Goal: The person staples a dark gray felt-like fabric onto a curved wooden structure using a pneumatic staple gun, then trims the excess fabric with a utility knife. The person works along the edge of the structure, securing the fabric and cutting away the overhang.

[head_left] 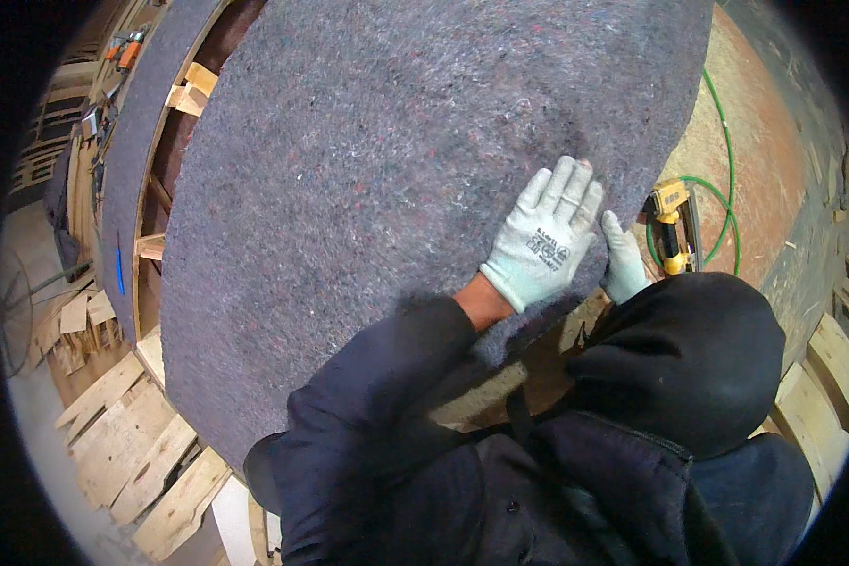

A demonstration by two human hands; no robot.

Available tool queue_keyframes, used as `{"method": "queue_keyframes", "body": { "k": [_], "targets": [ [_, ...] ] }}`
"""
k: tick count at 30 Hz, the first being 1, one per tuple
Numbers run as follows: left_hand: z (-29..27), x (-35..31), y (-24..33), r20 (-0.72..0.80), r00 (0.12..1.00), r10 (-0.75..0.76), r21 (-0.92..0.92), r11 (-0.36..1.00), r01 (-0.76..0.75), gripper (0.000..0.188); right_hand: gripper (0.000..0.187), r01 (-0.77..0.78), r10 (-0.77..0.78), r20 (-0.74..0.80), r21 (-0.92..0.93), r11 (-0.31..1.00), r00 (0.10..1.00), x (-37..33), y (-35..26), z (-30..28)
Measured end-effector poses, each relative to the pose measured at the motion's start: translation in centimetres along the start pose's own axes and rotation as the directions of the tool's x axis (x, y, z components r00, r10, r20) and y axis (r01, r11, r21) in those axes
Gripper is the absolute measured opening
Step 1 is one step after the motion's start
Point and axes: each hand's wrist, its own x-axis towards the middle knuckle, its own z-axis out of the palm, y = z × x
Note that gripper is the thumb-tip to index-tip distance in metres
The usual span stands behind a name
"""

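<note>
A large sheet of grey felt padding (349, 170), speckled with coloured fibres, spreads before me. My left hand (547, 231), in a pale knitted glove with a grey coated palm side and dark print on its back, lies flat on the felt with fingers stretched out. Just to its right, my right hand (624, 259), gloved alike, rests at the felt's right edge. One finger of it points up straight; my dark sleeve and the angle hide the rest. A yellow and black air nailer or stapler (671, 222) lies close beyond the right hand.
A green air hose (729, 141) loops by the tool over a worn, tan-reddish board (759, 160). Left of the felt runs a wooden frame (149, 217) with a second felt-covered part. Wooden slats (132, 443) lie lower left; orange-handled tools (130, 49) sit upper left.
</note>
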Motion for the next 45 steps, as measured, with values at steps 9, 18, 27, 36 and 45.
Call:
{"method": "queue_keyframes", "body": {
  "k": [9,18,27,36,45],
  "targets": [
    [3.4,-0.2,-2.9,0.082,0.997,-0.009,0.147,0.989,-0.003,0.066,0.041,0.069,-0.065,0.038,-0.111,0.991,0.997,2.1,1.2,0.6],
    [4.0,-0.3,0.6,0.180,0.983,-0.025,-0.106,0.993,0.045,0.089,0.040,0.186,-0.152,0.109,-0.485,0.855,0.982,1.0,-1.8,1.4],
    [4.6,-1.5,1.8,0.244,0.969,0.019,0.098,0.994,-0.044,0.086,0.040,0.028,-0.106,-0.109,-0.554,0.832,0.988,0.3,-3.8,1.1],
    [6.2,-1.4,-2.7,0.209,0.939,-0.273,-0.154,0.939,0.307,0.040,0.030,-0.148,0.136,-0.066,-0.609,0.779,0.989,-0.1,-6.0,-1.0],
    [7.1,-1.4,-4.4,0.048,0.962,-0.269,-0.533,0.808,0.252,0.028,0.052,-0.197,-0.488,-0.028,-0.934,-0.298,0.873,-0.9,-5.8,-12.2]
  ]
}}
